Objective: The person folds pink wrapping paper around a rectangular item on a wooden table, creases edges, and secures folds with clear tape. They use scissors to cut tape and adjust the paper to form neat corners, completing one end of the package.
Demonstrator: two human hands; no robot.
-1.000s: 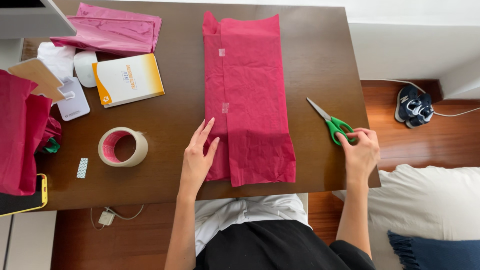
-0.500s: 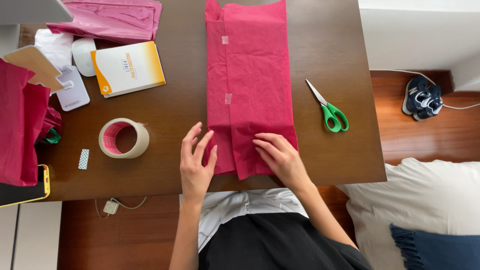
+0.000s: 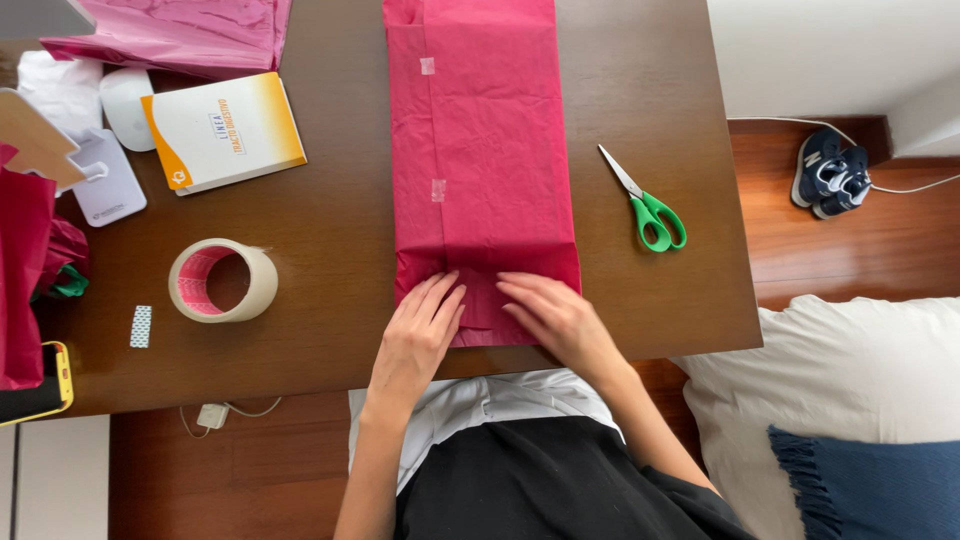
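Crimson tissue-paper-wrapped long flat parcel (image 3: 480, 150) lies lengthwise on the brown wooden counter (image 3: 330, 240), its near end under the left hand (image 3: 418, 335) and right hand (image 3: 555, 318), each grip flat and open, gripping nothing; pressing evenly should keep the fold crisp.

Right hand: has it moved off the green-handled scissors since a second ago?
Yes. The right hand moved left from the green-handled scissors onto the red tissue-paper wrapped parcel.

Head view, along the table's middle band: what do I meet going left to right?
Small patterned strip → roll of tape → left hand → right hand, both resting on the red tissue-wrapped parcel → green-handled scissors → dark shoes on the floor.
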